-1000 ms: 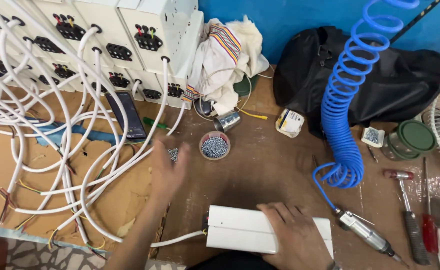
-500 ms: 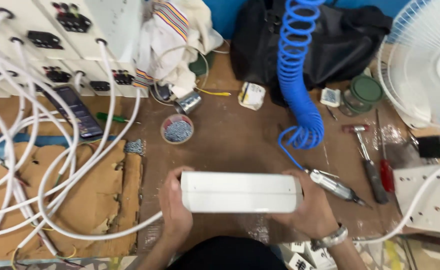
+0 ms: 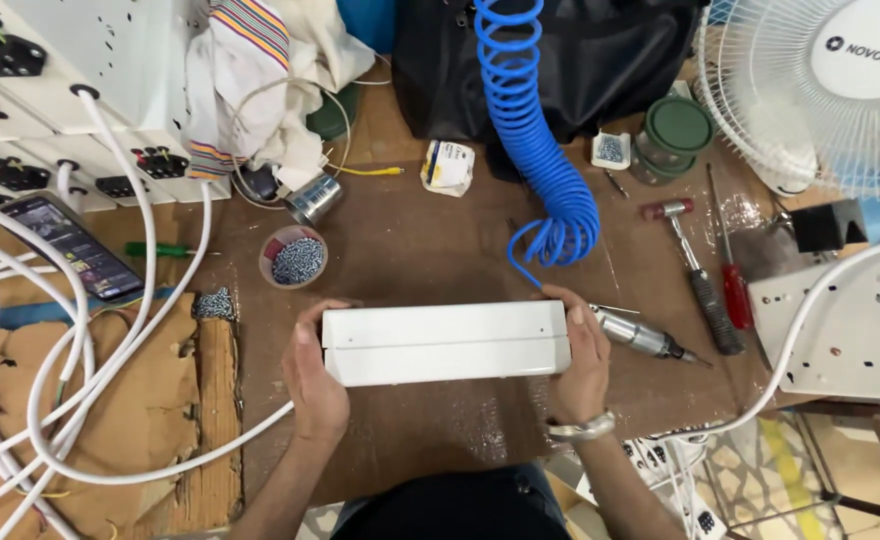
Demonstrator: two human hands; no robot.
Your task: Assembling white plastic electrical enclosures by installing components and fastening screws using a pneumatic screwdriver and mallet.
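Left hand [image 3: 312,375]: clasps the left end of the white rectangular box [image 3: 446,342], thumb over the top edge, fingers wrapped round the end face.
Right hand [image 3: 580,355]: clasps the right end of the same box, palm flat against the end, fingers curled over the far edge; a metal wristwatch [image 3: 580,430] sits on this wrist.
Box position: held level and lengthwise between both hands, just above or resting on the brown workbench [image 3: 420,240], close to the person's body; whether it touches the bench I cannot tell. A thin seam runs along its length.
Handling: it looks like a stiff, thin-walled white casing, probably light for its length and smooth, so likely to slip under a loose grip. The two short ends, as now, seem the surest hold; pressing on the long faces could flex them.
Just right of the box: a pneumatic screwdriver [image 3: 645,337] lies on the bench, fed by a blue coiled air hose [image 3: 540,150].
Further right: a hammer [image 3: 695,275] and a red-handled screwdriver [image 3: 732,285] lie side by side; beyond them, a white panel [image 3: 850,330] with a white cable.
Ahead left: a small round tub of screws [image 3: 294,257], a loose pile of screws [image 3: 216,304], a smartphone [image 3: 82,248].
Far left: white cables [image 3: 80,400] looping over cardboard [image 3: 130,420], white socket boxes [image 3: 80,100] behind.
Back edge: black bag [image 3: 610,60], striped cloth [image 3: 250,70], green-lidded jar [image 3: 675,130], white fan [image 3: 820,90].
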